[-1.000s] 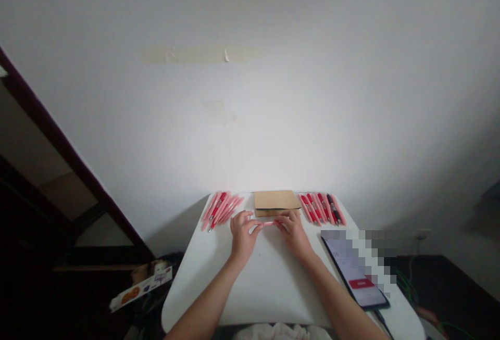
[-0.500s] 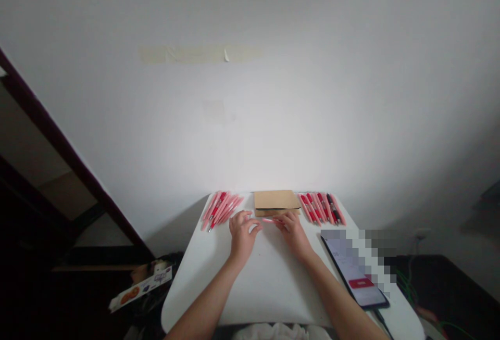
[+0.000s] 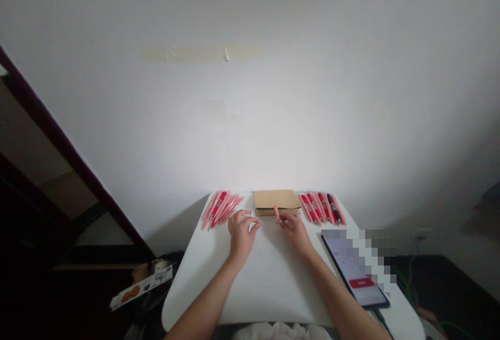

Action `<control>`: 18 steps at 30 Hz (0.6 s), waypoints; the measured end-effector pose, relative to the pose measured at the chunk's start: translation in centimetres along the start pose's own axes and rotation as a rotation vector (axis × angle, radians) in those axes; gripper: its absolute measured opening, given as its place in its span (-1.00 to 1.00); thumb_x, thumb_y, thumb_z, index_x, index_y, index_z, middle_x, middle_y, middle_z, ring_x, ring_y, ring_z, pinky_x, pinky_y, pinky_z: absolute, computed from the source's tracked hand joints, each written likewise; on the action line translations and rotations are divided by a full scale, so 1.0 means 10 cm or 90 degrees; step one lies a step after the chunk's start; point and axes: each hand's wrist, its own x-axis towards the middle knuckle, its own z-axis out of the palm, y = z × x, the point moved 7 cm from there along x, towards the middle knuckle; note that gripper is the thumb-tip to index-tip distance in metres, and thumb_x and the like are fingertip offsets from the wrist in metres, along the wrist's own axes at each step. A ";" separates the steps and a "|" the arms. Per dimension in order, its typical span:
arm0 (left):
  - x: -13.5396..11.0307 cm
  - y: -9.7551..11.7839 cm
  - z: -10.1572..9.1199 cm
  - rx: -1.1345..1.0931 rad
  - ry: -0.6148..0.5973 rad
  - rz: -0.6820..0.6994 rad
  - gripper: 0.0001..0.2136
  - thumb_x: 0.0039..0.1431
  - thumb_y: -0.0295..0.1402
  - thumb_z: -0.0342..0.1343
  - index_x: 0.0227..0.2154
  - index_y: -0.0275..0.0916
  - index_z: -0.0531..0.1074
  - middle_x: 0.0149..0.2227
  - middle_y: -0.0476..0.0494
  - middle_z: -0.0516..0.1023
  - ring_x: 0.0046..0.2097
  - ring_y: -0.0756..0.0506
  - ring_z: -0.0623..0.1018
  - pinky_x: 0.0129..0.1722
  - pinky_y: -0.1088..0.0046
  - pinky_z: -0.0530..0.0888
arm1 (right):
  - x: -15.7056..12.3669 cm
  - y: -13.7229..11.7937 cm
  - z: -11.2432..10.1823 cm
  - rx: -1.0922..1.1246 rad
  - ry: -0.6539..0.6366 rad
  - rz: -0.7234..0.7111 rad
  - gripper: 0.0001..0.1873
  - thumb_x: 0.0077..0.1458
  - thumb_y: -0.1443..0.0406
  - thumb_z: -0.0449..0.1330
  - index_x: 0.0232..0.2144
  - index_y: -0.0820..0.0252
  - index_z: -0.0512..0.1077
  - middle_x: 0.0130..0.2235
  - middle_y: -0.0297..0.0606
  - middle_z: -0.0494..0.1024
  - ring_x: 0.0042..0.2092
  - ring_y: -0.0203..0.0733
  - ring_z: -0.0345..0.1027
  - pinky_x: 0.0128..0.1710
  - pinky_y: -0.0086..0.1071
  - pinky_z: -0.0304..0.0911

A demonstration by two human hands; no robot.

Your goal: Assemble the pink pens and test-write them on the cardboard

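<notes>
My right hand (image 3: 295,233) pinches a pink pen (image 3: 276,212) between thumb and fingers. The pen stands nearly upright in front of the brown notebook (image 3: 275,199), its lower end hidden by the fingers. My left hand (image 3: 241,233) is held over the table with its fingers curved and thumb apart, and nothing shows between them. Just beyond its fingertips, at the back left, lies a pile of pink and red pens (image 3: 221,207). A row of pink, red and black pens (image 3: 322,209) lies at the back right, past my right hand.
A phone (image 3: 353,269) with a cable plugged into it lies on the right side of the white table (image 3: 269,282). Behind the table rises a pale wall (image 3: 273,121). A patterned white strip (image 3: 142,288) is low on the left, beside the table.
The pink pen has turned from lying level between my hands to nearly upright in my right hand. My left hand has barely moved.
</notes>
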 end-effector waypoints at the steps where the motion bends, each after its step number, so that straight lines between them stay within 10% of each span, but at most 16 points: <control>1: 0.00 0.00 0.00 0.002 0.000 -0.002 -0.97 0.02 -0.36 0.30 -0.42 -0.11 0.59 -0.10 -0.13 0.50 0.01 -0.21 0.43 0.05 0.12 0.33 | 0.00 0.00 0.00 -0.002 -0.009 0.006 -0.72 0.15 0.14 0.09 -0.30 0.16 0.53 -0.26 -0.17 0.57 -0.15 -0.06 0.37 -0.08 -0.21 0.25; 18: 0.00 0.00 -0.04 0.056 -0.011 -0.032 -0.97 0.06 -0.33 0.27 -0.40 -0.10 0.59 -0.09 -0.13 0.51 0.03 -0.19 0.41 0.10 0.16 0.29 | -0.01 -0.10 -0.05 -0.086 0.012 -0.051 -0.65 0.21 0.07 0.08 -0.24 0.14 0.56 -0.28 -0.16 0.59 -0.15 -0.06 0.37 -0.09 -0.24 0.24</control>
